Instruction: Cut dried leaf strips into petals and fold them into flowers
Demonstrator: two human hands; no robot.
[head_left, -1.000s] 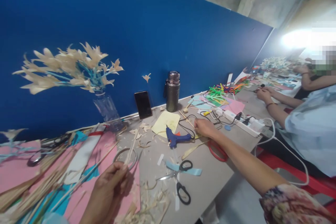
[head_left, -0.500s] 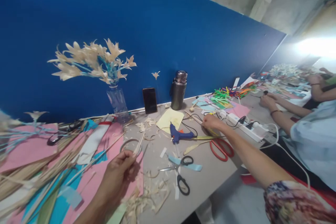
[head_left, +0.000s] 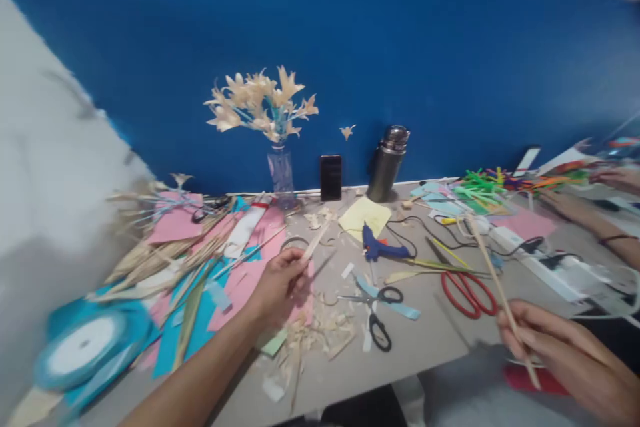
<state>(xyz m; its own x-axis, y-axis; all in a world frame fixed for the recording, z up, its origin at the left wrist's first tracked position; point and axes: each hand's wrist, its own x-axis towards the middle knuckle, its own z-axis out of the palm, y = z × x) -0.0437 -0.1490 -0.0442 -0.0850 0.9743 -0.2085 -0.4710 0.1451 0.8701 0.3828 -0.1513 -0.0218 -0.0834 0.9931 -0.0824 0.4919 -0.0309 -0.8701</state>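
Note:
My left hand (head_left: 277, 287) pinches a narrow pale strip (head_left: 317, 240), likely dried husk, above the pink sheets. My right hand (head_left: 565, 350), at the table's front right edge, is closed on a thin wooden stick (head_left: 491, 270) that slants up and to the left. Below and between the hands lie black-handled scissors (head_left: 379, 310) on a light blue ribbon piece (head_left: 406, 311). Red-handled scissors (head_left: 469, 295) rest just left of my right hand. A blue glue gun (head_left: 383, 248) sits by a yellow paper (head_left: 364, 212). Pale scraps (head_left: 320, 340) are scattered near my left hand.
Against the blue wall stand a bottle vase (head_left: 281, 177) of pale flowers, a phone (head_left: 331, 178) and a steel flask (head_left: 387, 163). A ribbon roll (head_left: 83, 347) and husks (head_left: 133, 267) lie left. A power strip (head_left: 537, 267) and another person's arm (head_left: 575, 213) are at the right.
My right hand has drawn back toward the front right edge, bringing the wooden stick up off the table. My left hand still pinches the strip. The view has turned left.

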